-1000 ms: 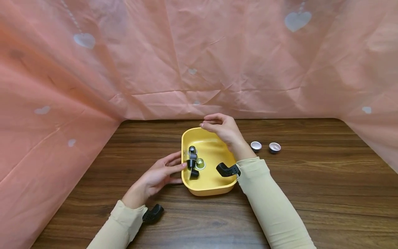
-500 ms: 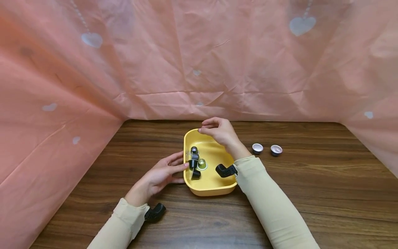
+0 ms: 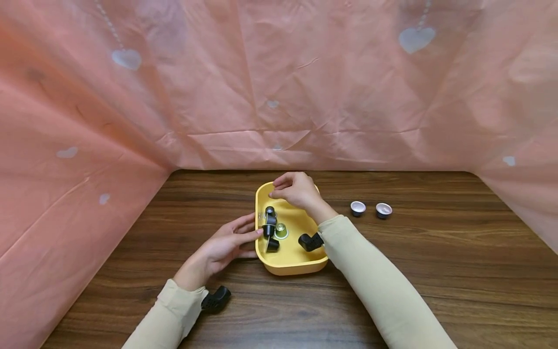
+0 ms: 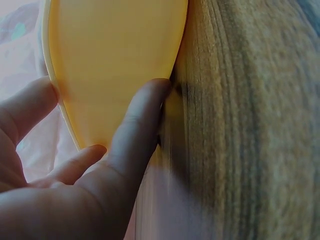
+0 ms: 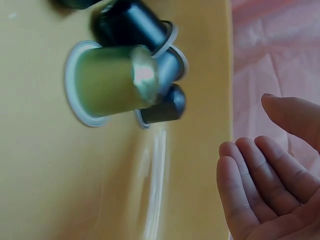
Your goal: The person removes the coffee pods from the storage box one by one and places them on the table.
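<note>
A yellow bin [image 3: 301,249] stands on the table. At its left side, my left hand [image 3: 222,245] touches the rim and outer wall with spread, mostly straight fingers, as the left wrist view shows. Several coffee capsules lie inside along that wall: black ones, including one black capsule [image 3: 269,230], and a green capsule [image 3: 281,230]. The right wrist view shows the green capsule [image 5: 110,82] close up beside the dark ones. My right hand [image 3: 298,189] hovers over the far part of the bin, fingers loosely bent. Nothing is between its fingers [image 5: 257,167].
Two dark capsules with pale lids, the nearer-left capsule [image 3: 358,208] and another capsule [image 3: 384,210], stand on the wooden table [image 3: 436,271] right of the bin. A pink curtain [image 3: 305,87] with heart prints hangs behind and beside the table.
My right hand has moved slightly left and lower toward the viewer, further over the bin. The left hand stays on the bin's side, and the capsules keep their places.
</note>
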A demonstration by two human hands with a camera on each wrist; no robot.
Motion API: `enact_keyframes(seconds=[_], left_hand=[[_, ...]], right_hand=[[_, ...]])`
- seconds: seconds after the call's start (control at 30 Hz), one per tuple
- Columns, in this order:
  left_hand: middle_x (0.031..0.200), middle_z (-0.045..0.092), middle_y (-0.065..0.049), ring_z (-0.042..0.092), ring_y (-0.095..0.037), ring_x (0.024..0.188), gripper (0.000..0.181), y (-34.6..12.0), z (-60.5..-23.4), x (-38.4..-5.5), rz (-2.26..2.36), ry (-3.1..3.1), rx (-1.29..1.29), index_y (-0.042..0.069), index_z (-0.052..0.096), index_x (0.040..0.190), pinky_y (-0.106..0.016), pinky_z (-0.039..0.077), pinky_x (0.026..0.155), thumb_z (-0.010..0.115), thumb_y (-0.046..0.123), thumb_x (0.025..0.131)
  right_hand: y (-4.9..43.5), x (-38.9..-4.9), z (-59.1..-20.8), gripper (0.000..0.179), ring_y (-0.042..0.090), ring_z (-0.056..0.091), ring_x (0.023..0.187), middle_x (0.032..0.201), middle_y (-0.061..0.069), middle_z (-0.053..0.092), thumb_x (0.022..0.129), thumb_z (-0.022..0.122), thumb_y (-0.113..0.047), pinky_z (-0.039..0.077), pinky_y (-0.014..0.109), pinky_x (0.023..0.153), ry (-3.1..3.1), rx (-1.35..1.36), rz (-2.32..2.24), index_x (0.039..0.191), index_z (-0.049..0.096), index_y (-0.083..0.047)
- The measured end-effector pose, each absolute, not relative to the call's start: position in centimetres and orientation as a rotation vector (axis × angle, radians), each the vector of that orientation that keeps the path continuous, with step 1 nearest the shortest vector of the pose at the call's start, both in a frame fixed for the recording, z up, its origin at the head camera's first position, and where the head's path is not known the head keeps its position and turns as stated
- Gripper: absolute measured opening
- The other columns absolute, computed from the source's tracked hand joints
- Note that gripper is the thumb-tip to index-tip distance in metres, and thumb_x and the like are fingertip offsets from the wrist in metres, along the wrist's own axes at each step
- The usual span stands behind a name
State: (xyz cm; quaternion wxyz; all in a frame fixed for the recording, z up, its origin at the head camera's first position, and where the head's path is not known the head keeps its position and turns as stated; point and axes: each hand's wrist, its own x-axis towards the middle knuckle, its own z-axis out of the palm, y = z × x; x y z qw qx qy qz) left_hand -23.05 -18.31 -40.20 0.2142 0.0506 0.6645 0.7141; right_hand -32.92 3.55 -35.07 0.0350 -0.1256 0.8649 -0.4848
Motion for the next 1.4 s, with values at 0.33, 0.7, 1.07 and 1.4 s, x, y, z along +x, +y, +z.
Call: enact_keyframes(seconds=[0.33, 0.7, 1.07, 1.4], left_hand=[[0.17, 0.038, -0.025, 0.06, -0.026, 0.135, 0.069, -18.4, -40.4, -23.1, 1.995, 1.836, 0.145, 0.007, 0.028, 0.17, -0.048, 0.062, 0.102, 0.06, 0.012, 0.109], [0.17, 0.039, -0.024, 0.061, -0.025, 0.134, 0.069, -18.5, -40.3, -23.0, 2.002, 1.832, 0.14, 0.007, 0.028, 0.17, -0.046, 0.063, 0.102, 0.06, 0.011, 0.109], [0.17, 0.039, -0.024, 0.063, -0.025, 0.132, 0.069, -18.0, -40.0, -22.9, 1.997, 1.837, 0.135, 0.008, 0.029, 0.17, -0.05, 0.062, 0.102, 0.06, 0.009, 0.108], [0.17, 0.039, -0.024, 0.062, -0.026, 0.134, 0.07, -18.3, -40.0, -22.9, 1.994, 1.841, 0.126, 0.007, 0.028, 0.17, -0.049, 0.062, 0.102, 0.061, 0.01, 0.108]], right_hand=[[2.6, -32.9, -35.6, 0.033, 0.021, 0.076, 0.104, 0.108, 0.005, 0.084, 0.087, 0.089, -0.023, 0.058, 0.032, 0.09, 2.749, -0.437, -1.227, 0.115, 0.079, -0.009], [1.9, -33.0, -36.0, 0.032, 0.022, 0.069, 0.105, 0.11, 0.005, 0.081, 0.085, 0.091, -0.027, 0.057, 0.035, 0.094, 2.78, -0.455, -1.025, 0.109, 0.081, -0.01], [1.7, -33.0, -36.1, 0.031, 0.025, 0.069, 0.112, 0.114, 0.007, 0.081, 0.085, 0.09, -0.028, 0.056, 0.038, 0.101, 2.787, -0.454, -0.969, 0.107, 0.082, -0.009], [1.6, -33.1, -36.3, 0.022, 0.021, 0.067, 0.102, 0.105, 0.005, 0.08, 0.084, 0.09, -0.024, 0.055, 0.031, 0.091, 2.766, -0.428, -1.0, 0.099, 0.082, -0.011]])
